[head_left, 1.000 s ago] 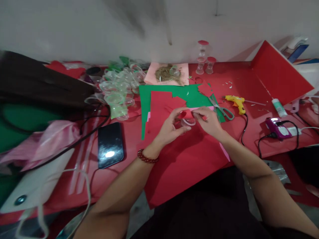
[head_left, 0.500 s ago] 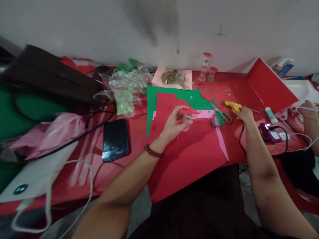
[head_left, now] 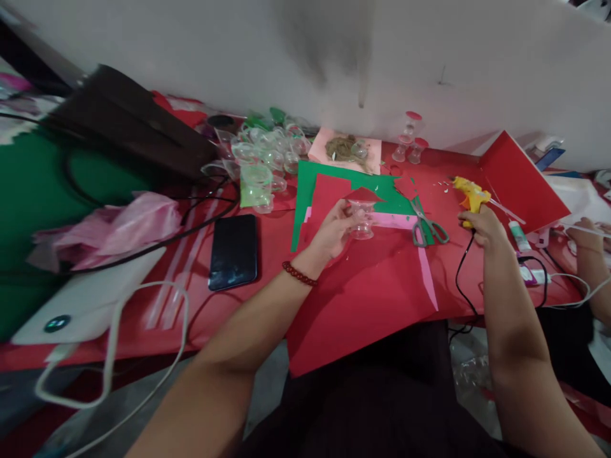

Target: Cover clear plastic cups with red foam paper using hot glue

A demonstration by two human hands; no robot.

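My left hand (head_left: 335, 228) is closed round a clear plastic piece (head_left: 363, 222), narrow at the waist like two small cups set end to end. A red paper piece (head_left: 365, 194) lies at its top end. My right hand (head_left: 484, 224) grips a yellow glue gun (head_left: 472, 196) by its handle, with a clear glue stick (head_left: 506, 211) poking out of the back. Between the hands, grey-handled scissors (head_left: 424, 228) rest on the paper. Red paper (head_left: 367, 299) and a green sheet (head_left: 305, 184) spread beneath my left hand.
Clear plastic cups (head_left: 272, 152) pile up at the back left, near a dark bag (head_left: 128, 140). A phone (head_left: 233, 251) and a white power bank (head_left: 90, 305) lie left. Red-topped clear pieces (head_left: 407, 138) stand by the wall. Another person's hand (head_left: 586, 234) is at the far right.
The glue gun has been lifted from the table by my right hand. My left hand has turned the clear piece more upright. The whole view has shifted slightly.
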